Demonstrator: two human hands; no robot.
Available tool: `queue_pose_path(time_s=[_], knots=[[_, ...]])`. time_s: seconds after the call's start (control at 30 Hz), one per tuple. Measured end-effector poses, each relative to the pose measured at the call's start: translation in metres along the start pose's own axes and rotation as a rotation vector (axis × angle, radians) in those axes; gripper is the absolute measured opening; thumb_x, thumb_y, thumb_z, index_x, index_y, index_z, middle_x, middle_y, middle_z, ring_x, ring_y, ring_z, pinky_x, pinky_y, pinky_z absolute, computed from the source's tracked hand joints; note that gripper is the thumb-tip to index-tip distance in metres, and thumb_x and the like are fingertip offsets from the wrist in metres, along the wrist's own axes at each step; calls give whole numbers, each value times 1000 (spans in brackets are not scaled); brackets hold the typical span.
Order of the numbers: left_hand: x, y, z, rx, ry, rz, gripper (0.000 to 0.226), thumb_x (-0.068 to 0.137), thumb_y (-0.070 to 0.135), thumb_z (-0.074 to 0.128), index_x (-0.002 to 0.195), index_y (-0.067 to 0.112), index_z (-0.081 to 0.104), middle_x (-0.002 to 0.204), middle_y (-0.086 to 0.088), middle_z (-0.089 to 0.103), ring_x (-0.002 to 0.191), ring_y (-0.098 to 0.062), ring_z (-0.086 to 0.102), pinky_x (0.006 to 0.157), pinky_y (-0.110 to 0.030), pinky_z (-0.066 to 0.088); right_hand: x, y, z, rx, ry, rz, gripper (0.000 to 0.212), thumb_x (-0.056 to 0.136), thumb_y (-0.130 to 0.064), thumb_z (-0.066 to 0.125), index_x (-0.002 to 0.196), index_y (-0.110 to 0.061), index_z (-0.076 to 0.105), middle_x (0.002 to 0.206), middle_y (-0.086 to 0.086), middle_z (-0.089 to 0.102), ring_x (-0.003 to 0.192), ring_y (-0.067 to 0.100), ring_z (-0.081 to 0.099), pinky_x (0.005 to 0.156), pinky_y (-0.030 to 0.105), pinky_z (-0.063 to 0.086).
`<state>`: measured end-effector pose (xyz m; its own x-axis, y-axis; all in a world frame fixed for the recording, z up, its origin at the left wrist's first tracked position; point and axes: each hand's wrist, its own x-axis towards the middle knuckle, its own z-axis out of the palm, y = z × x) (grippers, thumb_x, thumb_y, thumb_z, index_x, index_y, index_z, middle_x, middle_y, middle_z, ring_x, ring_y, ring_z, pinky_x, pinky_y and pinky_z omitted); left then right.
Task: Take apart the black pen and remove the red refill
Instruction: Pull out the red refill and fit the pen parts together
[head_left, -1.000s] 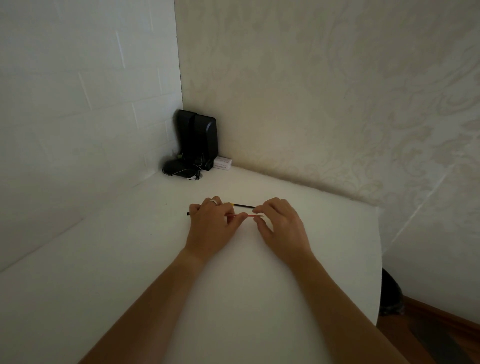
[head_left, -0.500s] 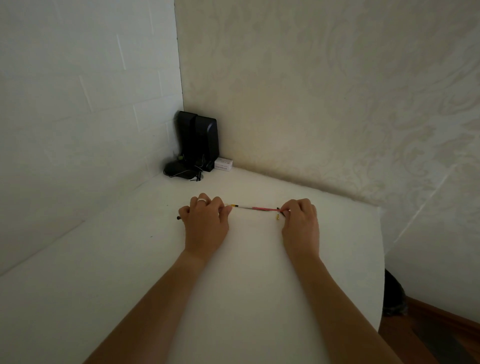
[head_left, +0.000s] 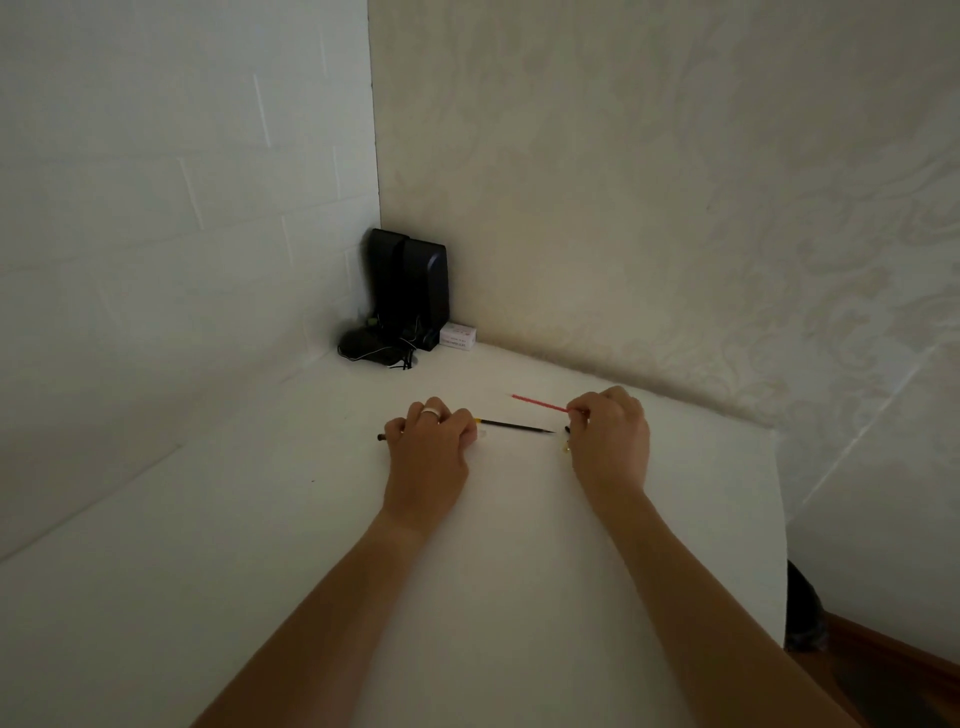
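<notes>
The left hand (head_left: 431, 441) is curled shut over the black pen (head_left: 514, 427), pinning it low against the white surface (head_left: 311, 519). One dark end of the pen pokes out past the hand on the side away from the right hand, and a thin dark length runs out the other way toward it.

The right hand (head_left: 610, 436) pinches one end of the red refill (head_left: 537, 402) between closed fingers (head_left: 576, 413). The refill lies just behind the pen, nearer the wall, angled away from it and apart from it, so it looks fully out. A small pale piece shows under the right hand; what it is cannot be told.

The refill is thin and light, likely bendy, with a fine tip at its free end, so it is best held near the end with a gentle pinch, not squeezed mid-length. The pen barrel looks stiffer but smooth, and could roll if let go on the flat surface.
</notes>
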<state>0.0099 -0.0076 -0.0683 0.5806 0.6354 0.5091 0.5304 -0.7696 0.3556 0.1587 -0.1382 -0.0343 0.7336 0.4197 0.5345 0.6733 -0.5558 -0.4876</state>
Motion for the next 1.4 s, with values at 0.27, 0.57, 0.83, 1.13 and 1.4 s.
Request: queue_pose_path(time_s=[0.27,0.57,0.83,1.13,1.4], knots=[[1,-2,-1,-89,-12,-24,17,91,16,61,93,31,70,94,5,56,96,-16,52,85,-30,21,19,-11,15,-199,-239,-3,28,95,-6,52,102,-16,76,107,5,69,101,25,60,90,37,50],[2,-1,-1,-114,2,-42,17,92,17,60,95,30,71,93,5,56,95,-16,52,88,-30,23,13,-18,27,-203,-178,-150,21,97,-12,54,101,-18,73,102,2,67,97,22,57,86,33,42],[2,0,-2,-109,10,-56,18,91,15,60,95,29,71,94,4,55,97,-17,52,85,-31,22,1,-19,28,-253,-252,-259,21,98,-12,51,99,-18,71,102,0,64,98,21,53,85,32,40],[3,-1,-5,-126,19,-104,21,91,11,60,94,29,71,95,3,56,98,-18,52,82,-32,21,-24,-15,8,-231,52,-263,22,85,6,64,90,-15,64,82,0,61,76,23,51,67,33,40],[3,0,-6,-127,45,-107,22,91,7,60,93,25,72,95,0,57,97,-20,53,85,-34,25,-35,-4,9,-243,64,-212,22,85,6,65,92,-15,65,84,0,62,78,25,52,68,35,41]])
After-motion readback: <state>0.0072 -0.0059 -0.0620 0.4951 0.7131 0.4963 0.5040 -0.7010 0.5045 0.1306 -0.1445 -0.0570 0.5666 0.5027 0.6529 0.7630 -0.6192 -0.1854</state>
